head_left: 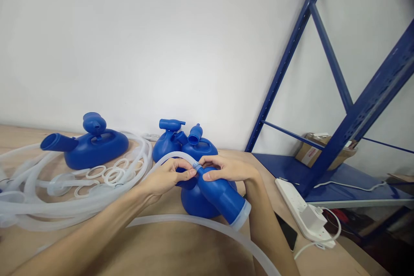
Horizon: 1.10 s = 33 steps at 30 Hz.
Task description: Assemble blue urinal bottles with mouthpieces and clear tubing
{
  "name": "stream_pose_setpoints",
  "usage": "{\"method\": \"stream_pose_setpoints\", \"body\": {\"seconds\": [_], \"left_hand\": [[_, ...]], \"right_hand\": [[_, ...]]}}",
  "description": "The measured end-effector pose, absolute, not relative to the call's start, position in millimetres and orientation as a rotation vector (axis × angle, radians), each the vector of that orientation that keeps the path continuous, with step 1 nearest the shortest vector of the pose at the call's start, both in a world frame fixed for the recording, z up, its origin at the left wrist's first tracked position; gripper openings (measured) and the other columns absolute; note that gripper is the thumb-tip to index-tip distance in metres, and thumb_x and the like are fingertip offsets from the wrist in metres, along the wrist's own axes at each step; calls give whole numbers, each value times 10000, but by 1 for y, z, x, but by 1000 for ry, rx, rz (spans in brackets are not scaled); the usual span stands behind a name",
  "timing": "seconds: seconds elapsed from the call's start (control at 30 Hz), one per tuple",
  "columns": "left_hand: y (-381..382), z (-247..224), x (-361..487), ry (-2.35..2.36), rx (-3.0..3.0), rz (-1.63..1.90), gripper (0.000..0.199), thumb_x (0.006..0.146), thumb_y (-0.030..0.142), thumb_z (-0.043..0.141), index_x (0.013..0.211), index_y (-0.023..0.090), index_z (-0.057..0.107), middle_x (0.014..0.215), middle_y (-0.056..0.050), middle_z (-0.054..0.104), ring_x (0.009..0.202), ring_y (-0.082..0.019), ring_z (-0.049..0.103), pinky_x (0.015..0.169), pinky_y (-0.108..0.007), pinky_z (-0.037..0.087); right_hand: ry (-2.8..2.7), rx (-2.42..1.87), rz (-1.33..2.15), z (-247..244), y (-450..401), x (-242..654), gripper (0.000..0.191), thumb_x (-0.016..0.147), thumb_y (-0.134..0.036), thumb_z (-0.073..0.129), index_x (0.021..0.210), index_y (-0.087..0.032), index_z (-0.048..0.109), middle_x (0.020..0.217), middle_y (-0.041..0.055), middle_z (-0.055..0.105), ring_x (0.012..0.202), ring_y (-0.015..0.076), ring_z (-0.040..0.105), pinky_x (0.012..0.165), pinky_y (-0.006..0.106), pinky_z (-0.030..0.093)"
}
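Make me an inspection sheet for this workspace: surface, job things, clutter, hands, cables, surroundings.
Surface: wooden table.
Job things: clear tube meeting the narrow end of a blue nozzle; blue bottle behind it.
Clutter: looped tubes, white rings, three more bottles, apparently a phone.
Hands: left hand has fingertips at the tube's end; right hand holds the nozzle.
Cables: white cable at the power strip; another on the shelf.
Surroundings: white wall, blue rack, cardboard box.
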<state>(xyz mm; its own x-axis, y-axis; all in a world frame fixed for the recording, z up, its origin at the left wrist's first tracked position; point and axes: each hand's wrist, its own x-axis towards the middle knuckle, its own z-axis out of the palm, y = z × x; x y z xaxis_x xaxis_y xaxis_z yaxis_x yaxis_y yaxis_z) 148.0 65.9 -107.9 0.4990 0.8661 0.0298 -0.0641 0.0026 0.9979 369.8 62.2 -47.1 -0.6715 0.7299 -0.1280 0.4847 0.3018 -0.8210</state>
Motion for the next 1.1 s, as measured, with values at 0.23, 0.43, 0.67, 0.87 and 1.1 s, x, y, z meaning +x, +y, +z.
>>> {"method": "stream_pose_setpoints", "body": {"seconds": [0.23,0.43,0.67,0.87,1.1], "left_hand": [[67,-103,140,702,1386,909,342,585,457,947,730,185,798,813,-57,743,803,-189,593,735,-288,435],[73,-112,138,585,1336,886,332,732,467,866,691,149,782,763,-69,722,791,-184,591,775,-295,424],[77,-113,141,516,1121,968,311,624,409,946,667,153,775,715,-35,705,736,-144,572,733,-248,429],[77,-103,135,509,1163,987,287,667,411,931,726,165,797,792,-52,732,835,-179,623,812,-269,466],[77,-91,123,545,1277,1106,283,787,435,841,846,161,802,928,-95,757,1018,-261,653,1040,-393,448]], "right_hand": [[-1954,-837,1659,-69,79,365,666,735,-520,846,1230,-245,496,1035,26,698,905,197,673,854,355,501],[-1718,-644,1845,-79,80,354,919,774,-483,802,1508,-250,301,924,27,726,824,220,718,753,340,543],[-1733,-849,1653,-62,67,349,855,847,-427,768,1571,-281,338,1019,24,706,948,203,693,926,360,526],[-1967,-864,1459,-48,56,365,920,877,-710,655,1599,-264,299,1266,103,673,1168,251,643,1055,414,475],[-2277,-843,1176,-36,41,377,1337,600,-877,736,1648,-343,101,1681,159,238,1508,370,348,1203,541,319]]}}
